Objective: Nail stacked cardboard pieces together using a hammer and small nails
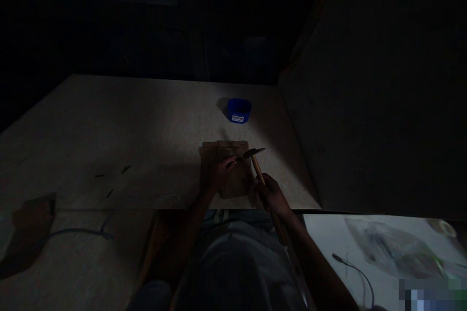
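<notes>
In the dim light, my right hand (pixel 273 195) is wrapped round the wooden handle of a hammer (pixel 258 167). The hammer's dark head is raised over the right part of a folded brown cloth (pixel 235 184) near the table's front edge. My left hand (pixel 223 171) rests over the cloth, its fingers drawn together and pointing toward the hammer head. Whatever sits at those fingertips is small and dark, and I cannot make it out. Beyond the cloth stands a blue plastic container (pixel 239 111) with a white label; its inside is too dark to read.
Several small dark pieces (pixel 126 169) lie on the table (pixel 146 121) to the left. A tall panel (pixel 383 97) borders the right side. Lower right, a white surface (pixel 321 238) holds a clear plastic bag (pixel 394 248) and a cable (pixel 353 267). A brown piece (pixel 34 218) lies at left.
</notes>
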### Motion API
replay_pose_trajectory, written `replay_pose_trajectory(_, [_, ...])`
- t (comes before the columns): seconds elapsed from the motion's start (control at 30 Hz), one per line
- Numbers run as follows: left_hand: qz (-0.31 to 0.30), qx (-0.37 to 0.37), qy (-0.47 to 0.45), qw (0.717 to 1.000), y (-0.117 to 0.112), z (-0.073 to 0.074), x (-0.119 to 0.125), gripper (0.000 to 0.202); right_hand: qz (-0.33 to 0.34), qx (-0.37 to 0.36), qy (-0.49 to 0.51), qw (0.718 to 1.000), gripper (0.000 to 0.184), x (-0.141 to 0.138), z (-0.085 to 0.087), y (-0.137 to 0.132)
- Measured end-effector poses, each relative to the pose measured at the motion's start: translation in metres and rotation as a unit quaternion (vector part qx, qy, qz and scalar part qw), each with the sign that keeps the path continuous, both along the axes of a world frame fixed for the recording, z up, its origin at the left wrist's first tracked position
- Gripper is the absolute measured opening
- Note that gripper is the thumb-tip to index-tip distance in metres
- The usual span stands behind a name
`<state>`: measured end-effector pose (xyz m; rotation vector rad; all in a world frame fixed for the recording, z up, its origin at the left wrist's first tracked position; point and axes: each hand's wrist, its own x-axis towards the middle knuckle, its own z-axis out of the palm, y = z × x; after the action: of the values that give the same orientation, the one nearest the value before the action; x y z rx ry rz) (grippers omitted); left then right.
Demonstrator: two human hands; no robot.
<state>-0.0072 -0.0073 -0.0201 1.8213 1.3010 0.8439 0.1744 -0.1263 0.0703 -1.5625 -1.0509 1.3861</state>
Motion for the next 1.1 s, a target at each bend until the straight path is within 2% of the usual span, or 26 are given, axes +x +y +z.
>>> replay_pose_trajectory(0.13, [-0.008, -0.002, -0.013, 1.0, 0.001, 0.003, 0.002, 0.028, 0.002, -0.004, -0.001, 1.0, 0.034, -0.002, 0.0, 0.001])
replay_pose_trajectory(0.47, [-0.002, -0.024, -0.058, 0.998, 0.0, -0.011, 0.002, 0.031, 0.018, 0.01, -0.01, 1.0, 0.034, -0.005, -0.003, 0.007])
replay_pose_trajectory(0.8, [-0.004, -0.028, -0.036, 0.999, 0.0, -0.005, 0.003, 0.031, 0.027, 0.049, -0.071, 0.996, 0.033, -0.005, 0.001, 0.011])
replay_pose_trajectory(0.93, [0.004, -0.044, -0.018, 0.999, -0.001, -0.002, 0.003, 0.029, 0.048, 0.065, -0.094, 0.992, 0.032, -0.004, -0.009, 0.014])
replay_pose_trajectory(1.1, [0.02, -0.048, -0.003, 0.999, -0.002, -0.001, 0.003, 0.029, 0.073, 0.041, -0.104, 0.991, 0.031, -0.002, -0.017, 0.019])
